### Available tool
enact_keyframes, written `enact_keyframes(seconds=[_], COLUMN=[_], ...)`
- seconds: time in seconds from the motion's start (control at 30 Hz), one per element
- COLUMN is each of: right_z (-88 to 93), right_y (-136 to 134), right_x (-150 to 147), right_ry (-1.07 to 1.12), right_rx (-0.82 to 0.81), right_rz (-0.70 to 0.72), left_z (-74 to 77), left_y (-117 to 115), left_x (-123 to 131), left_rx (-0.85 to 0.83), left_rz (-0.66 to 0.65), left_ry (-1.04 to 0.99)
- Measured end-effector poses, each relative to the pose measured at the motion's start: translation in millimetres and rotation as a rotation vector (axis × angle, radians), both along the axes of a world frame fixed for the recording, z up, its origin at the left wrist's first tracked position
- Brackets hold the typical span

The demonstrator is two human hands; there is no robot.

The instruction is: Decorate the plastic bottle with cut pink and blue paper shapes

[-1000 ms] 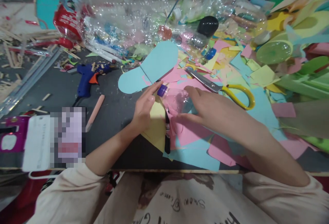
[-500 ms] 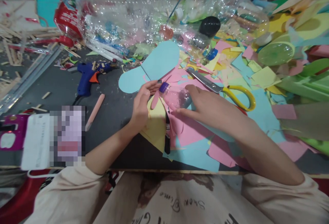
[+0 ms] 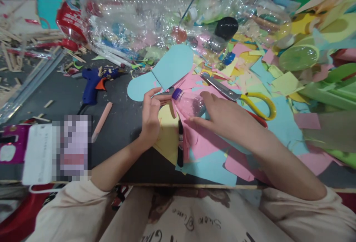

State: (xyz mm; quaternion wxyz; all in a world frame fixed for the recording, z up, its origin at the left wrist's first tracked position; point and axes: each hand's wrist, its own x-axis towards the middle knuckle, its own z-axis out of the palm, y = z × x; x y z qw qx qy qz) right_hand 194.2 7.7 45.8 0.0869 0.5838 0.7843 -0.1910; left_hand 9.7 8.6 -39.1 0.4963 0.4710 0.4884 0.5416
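Observation:
My right hand [image 3: 222, 110] is wrapped round a clear plastic bottle [image 3: 190, 102] that lies on its side. Its purple cap [image 3: 177, 93] points left. My left hand [image 3: 151, 118] is beside the cap, fingers partly stretched out and apart, and nothing shows in its grasp; whether the fingertips touch the cap I cannot tell. Pink paper [image 3: 205, 142] lies under the bottle, with a narrow pink strip just below the cap. A black marker-like pen [image 3: 180, 143] rests below, beside yellow paper [image 3: 167, 131]. Rounded light-blue paper [image 3: 178, 66] lies beyond my left fingers.
Yellow-handled scissors [image 3: 230, 93] lie open-bladed right of the bottle. A blue glue gun [image 3: 91, 84] and a pink stick [image 3: 102, 121] are on the left. Clear plastic bottles [image 3: 155, 16] heap at the back, coloured paper scraps [image 3: 286, 82] at the right.
My left hand has shifted slightly, its index finger lifting and its fingers spreading apart by the cap. My right hand keeps its hold on the bottle, almost still.

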Motion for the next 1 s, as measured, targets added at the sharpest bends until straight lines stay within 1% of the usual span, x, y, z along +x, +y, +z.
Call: enact_keyframes(seconds=[0.13, 0.23, 0.43, 0.6, 0.8, 0.93, 1.0], right_z=[-1.4, -0.4, 1.2, -0.9, -3.3, -1.8, 1.3], right_y=[-0.1, -0.2, 0.6, 0.5, -0.5, -0.4, -0.2], right_x=[-0.4, -0.9, -0.2, -0.3, -3.1, -2.4, -2.3], right_ry=[-0.004, -0.013, -0.018, -0.011, -0.059, -0.043, -0.045], right_rx=[0.011, 0.004, 0.000, 0.012, 0.009, -0.001, -0.016], right_rz=[0.002, 0.004, -0.011, 0.003, -0.001, 0.018, 0.043], left_z=[1.7, 0.1, -4.4, -5.3, -9.1, -9.2, -9.0], left_y=[-1.4, -2.1, -2.3, -4.8, -4.2, 0.8, 2.5], left_x=[0.8, 1.2, 1.6, 2.5, 3.2, -1.0, -3.5], left_rx=[0.021, 0.042, 0.052, 0.039, -0.004, -0.055, -0.031], left_rz=[-0.005, -0.003, -0.042, -0.043, -0.037, -0.050, -0.076], left_ry=[0.026, 0.049, -0.011, -0.013, -0.006, 0.059, 0.106])
